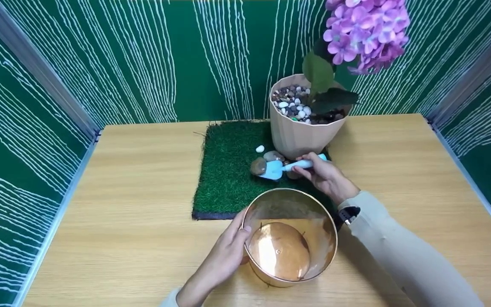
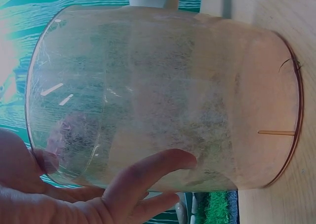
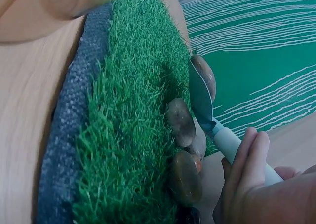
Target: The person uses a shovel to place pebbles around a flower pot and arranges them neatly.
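My right hand [image 1: 326, 177] grips the handle of a light blue hand trowel [image 1: 273, 169] above the turf mat. On the trowel's blade rests a brown stone [image 1: 258, 166], also seen in the right wrist view as a rounded stone [image 3: 204, 76]. My left hand [image 1: 226, 249] holds a clear amber plastic container [image 1: 290, 279] by its left side, thumb at the rim. The container's mouth faces up toward the head camera, and nothing lies inside. In the left wrist view the fingers [image 2: 148, 172] curve along its wall. More stones [image 3: 185, 177] lie on the turf below the trowel.
A square of artificial turf [image 1: 228, 170] lies on the wooden table [image 1: 143, 192]. At its back right corner stands a beige pot [image 1: 305, 138] with pebbles and a purple flower [image 1: 367, 34]. A white pebble [image 1: 260, 149] sits on the turf. Green, white-streaked panels [image 1: 130, 59] enclose the table.
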`<state>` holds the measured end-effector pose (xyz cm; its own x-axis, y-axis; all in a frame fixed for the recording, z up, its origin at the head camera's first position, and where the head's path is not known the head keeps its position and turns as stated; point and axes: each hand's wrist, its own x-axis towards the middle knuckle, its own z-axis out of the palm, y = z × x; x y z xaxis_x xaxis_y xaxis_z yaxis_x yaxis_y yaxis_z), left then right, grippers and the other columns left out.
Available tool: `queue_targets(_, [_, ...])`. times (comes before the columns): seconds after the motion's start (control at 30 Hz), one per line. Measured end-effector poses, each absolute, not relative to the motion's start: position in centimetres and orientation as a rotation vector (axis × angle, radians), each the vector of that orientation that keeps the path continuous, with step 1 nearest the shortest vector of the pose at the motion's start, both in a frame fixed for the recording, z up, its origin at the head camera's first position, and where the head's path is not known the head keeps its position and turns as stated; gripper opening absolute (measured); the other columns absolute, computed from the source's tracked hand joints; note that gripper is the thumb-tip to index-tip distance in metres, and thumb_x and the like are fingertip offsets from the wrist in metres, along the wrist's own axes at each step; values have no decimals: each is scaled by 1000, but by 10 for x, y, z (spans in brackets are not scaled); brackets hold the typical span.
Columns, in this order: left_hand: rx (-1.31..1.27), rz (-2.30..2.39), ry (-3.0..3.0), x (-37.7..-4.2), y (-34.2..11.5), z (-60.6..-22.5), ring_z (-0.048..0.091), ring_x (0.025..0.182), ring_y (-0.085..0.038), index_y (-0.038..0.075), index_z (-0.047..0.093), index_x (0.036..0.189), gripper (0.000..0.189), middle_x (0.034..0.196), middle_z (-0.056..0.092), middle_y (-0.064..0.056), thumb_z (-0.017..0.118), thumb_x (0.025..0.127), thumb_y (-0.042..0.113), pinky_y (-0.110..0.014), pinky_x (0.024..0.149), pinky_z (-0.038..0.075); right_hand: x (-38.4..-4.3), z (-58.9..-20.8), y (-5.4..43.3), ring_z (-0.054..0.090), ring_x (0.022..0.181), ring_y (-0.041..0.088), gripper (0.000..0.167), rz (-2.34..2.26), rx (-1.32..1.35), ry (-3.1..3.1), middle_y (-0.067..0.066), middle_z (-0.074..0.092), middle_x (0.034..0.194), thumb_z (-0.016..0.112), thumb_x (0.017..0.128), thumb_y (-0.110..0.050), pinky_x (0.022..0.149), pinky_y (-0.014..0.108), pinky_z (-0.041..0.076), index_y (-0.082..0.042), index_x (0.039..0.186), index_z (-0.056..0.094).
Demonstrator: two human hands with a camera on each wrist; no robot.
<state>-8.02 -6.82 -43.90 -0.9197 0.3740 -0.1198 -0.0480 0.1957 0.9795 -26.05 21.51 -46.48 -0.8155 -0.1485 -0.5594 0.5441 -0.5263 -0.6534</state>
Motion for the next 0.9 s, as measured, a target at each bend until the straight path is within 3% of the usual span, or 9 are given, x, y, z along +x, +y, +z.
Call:
queue_targets(0.47, [363,1775,2152,-80,-69,-440,21,159,-39,-2,19,167,57,172,23,-23,30,113,15,-55,129,17,-261,-462,214,73,81,18,28,-2400,651,1169,13,67,94,45,108,-5,80,18,61,2,92,67])
queue_targets(0.9, [356,1770,2163,-80,-70,-441,22,158,-40,-1,20,167,57,173,23,-23,31,114,18,-55,128,18,-236,-445,229,77,87,19,26,-2378,629,1152,14,57,119,49,111,-13,87,19,59,-1,102,70])
